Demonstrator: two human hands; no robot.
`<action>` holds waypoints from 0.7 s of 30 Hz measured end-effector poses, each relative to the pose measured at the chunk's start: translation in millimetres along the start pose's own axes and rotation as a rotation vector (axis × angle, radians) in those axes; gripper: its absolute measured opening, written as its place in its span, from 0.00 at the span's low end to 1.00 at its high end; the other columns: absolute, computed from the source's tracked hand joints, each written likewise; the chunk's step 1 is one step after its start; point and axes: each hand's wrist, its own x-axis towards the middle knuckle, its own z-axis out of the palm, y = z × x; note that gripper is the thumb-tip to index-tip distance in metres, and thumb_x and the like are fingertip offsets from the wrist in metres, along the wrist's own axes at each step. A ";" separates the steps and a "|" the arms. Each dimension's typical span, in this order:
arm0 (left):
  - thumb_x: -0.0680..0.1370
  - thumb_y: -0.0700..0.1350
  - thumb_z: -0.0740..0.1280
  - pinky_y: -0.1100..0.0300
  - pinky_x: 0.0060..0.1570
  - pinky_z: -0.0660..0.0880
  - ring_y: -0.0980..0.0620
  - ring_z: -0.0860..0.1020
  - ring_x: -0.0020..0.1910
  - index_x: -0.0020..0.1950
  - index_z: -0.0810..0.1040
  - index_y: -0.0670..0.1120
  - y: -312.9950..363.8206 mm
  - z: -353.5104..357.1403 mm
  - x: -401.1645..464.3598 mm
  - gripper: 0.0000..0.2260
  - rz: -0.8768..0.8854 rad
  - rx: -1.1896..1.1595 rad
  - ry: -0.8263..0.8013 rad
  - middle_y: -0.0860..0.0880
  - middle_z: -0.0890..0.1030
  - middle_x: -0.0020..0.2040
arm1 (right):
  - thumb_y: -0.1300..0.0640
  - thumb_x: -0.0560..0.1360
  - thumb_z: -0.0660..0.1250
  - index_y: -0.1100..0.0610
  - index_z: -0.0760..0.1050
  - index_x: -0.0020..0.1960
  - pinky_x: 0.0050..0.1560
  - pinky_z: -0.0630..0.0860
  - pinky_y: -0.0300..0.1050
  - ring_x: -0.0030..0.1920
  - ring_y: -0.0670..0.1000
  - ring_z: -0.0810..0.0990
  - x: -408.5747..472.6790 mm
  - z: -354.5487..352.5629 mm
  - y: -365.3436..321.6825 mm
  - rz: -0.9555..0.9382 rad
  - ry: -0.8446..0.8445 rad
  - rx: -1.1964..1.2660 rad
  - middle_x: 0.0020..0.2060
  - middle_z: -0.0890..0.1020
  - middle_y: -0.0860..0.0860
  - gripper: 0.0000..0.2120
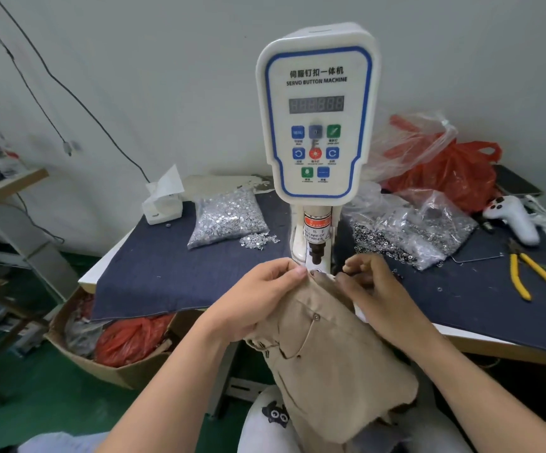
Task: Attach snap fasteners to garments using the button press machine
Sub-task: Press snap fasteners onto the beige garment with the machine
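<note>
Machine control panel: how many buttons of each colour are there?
On the servo button machine panel:
Blue buttons: 5
Green buttons: 2
Red buttons: 1
Total: 8

Left hand [266, 289] and right hand [374, 289] pinching tan garment [330, 348] edge under servo button machine [317, 119] press head, bags of snap fasteners [225, 220] behind
</note>
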 end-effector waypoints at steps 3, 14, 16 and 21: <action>0.85 0.51 0.67 0.55 0.46 0.78 0.50 0.81 0.44 0.50 0.81 0.47 7.9 7.4 3.1 0.10 -0.006 -0.091 -0.026 0.46 0.83 0.46 | 0.41 0.76 0.72 0.46 0.76 0.51 0.47 0.74 0.35 0.46 0.41 0.80 -10.6 0.5 -12.3 -0.136 -0.133 -0.213 0.45 0.82 0.41 0.11; 0.80 0.61 0.73 0.46 0.69 0.77 0.50 0.85 0.60 0.58 0.86 0.51 -30.1 -29.3 -11.0 0.16 -0.171 0.365 -0.333 0.50 0.88 0.58 | 0.59 0.83 0.65 0.53 0.84 0.38 0.38 0.78 0.41 0.35 0.49 0.81 -4.0 -19.0 -4.1 0.287 -0.079 0.633 0.35 0.83 0.54 0.17; 0.83 0.56 0.70 0.44 0.68 0.78 0.44 0.85 0.61 0.59 0.86 0.45 -31.6 -29.7 -14.9 0.16 -0.170 0.107 -0.264 0.43 0.87 0.60 | 0.58 0.83 0.65 0.56 0.84 0.40 0.40 0.78 0.43 0.38 0.51 0.83 3.4 -23.2 1.5 0.307 -0.014 0.479 0.37 0.84 0.53 0.15; 0.81 0.56 0.70 0.45 0.59 0.79 0.43 0.84 0.54 0.59 0.85 0.40 -10.3 -21.0 -2.4 0.20 -0.033 -0.077 -0.108 0.38 0.86 0.58 | 0.33 0.76 0.64 0.49 0.73 0.64 0.61 0.69 0.53 0.60 0.51 0.73 -6.3 -13.7 0.0 -0.110 0.147 -0.483 0.58 0.76 0.46 0.25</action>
